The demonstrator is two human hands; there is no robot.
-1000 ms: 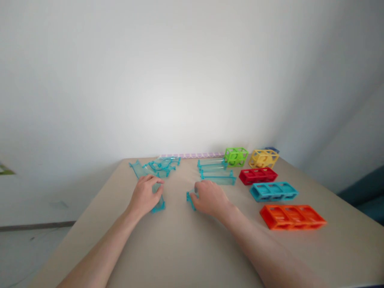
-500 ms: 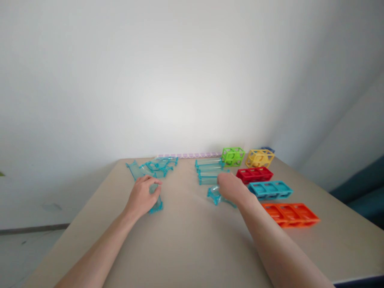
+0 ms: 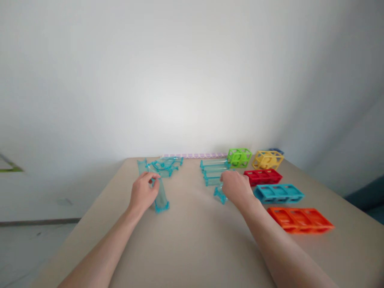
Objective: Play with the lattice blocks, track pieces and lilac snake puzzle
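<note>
My left hand is closed, thumb and index finger pinching the far part of a clear blue track piece that lies lengthwise on the table. My right hand is closed over another clear blue piece; only its left end shows, and the rest is hidden under the hand. Just beyond it, several straight clear blue track pieces lie side by side in a stack of rows. Past my left hand is a loose cluster of clear blue pieces, some of them curved.
On the right stand red, turquoise and orange three-part frames. Behind them are green and yellow open frame blocks and a dark blue piece. A patterned strip runs along the wall.
The whole view has shifted slightly. Relative to my left hand, more of its track piece now shows. The piece under my right hand has turned, and less of it is visible.
</note>
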